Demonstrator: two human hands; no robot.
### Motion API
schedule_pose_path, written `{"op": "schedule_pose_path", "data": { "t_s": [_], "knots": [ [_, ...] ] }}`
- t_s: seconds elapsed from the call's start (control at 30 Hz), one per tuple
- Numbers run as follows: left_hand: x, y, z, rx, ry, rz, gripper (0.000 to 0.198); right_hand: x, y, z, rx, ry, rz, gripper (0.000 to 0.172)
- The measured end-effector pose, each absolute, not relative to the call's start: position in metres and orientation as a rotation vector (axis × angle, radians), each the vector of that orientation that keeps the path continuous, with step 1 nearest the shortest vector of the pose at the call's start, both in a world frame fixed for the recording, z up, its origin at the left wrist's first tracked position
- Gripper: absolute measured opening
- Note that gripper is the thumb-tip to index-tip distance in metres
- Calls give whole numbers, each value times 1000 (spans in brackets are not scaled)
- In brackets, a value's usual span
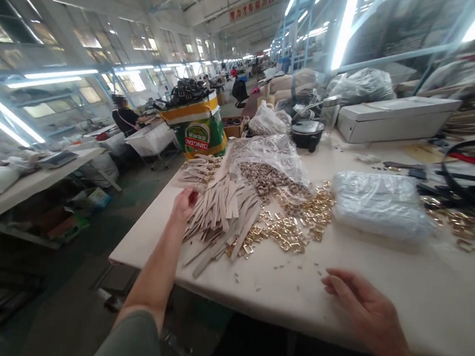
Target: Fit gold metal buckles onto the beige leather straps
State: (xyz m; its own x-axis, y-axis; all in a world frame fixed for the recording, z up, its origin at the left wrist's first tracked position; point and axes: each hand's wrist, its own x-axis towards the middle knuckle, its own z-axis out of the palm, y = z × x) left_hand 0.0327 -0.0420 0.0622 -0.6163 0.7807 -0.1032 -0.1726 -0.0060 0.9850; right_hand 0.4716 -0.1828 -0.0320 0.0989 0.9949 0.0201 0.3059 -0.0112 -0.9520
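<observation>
At the left edge of a pile of beige-grey strips [222, 207], my left hand [184, 203] has its fingers curled in. Whatever those fingers hold, if anything, is hidden. My right hand [369, 309] hovers over the front right of the table, fingers loosely stretched, with nothing visible in it. Between the hands lie many small gold metal buckles [286, 234], heaped beside the strips. Behind them a clear plastic bag [266, 153] spills small beige loops [262, 177] onto the table.
A plastic-wrapped pack [379, 205] sits right of the buckles on the white table [253, 294]. Tiny scraps dot its front. Farther back stand a white box [396, 119], a black round container [307, 134] and a green-yellow carton [200, 128]. Another person [124, 117] is at the far left.
</observation>
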Motion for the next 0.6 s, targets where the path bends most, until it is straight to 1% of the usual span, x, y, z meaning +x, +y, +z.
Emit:
{"op": "schedule_pose_path", "data": {
  "t_s": [0.1,0.23,0.27,0.37,0.43,0.5,0.6],
  "knots": [
    [12,-22,61,710,1732,1587,15,468,-185,-26,-1445,-1370,979,37],
    [10,-19,62,908,1877,1496,5,464,-187,-22,-1401,-1372,989,31],
    [15,-20,62,976,1880,1486,9,463,-187,-21,-1392,-1372,993,30],
    [46,-21,62,1339,1826,1398,24,461,-188,-17,-1361,-1369,1009,27],
    [77,-18,64,1636,1738,1265,30,459,-188,-14,-1340,-1369,1027,27],
    [113,-12,67,1858,1651,1123,31,457,-189,-13,-1323,-1361,1040,26],
    [170,-5,73,2126,1539,924,26,454,-190,-13,-1319,-1335,1029,24]
  ]
}}
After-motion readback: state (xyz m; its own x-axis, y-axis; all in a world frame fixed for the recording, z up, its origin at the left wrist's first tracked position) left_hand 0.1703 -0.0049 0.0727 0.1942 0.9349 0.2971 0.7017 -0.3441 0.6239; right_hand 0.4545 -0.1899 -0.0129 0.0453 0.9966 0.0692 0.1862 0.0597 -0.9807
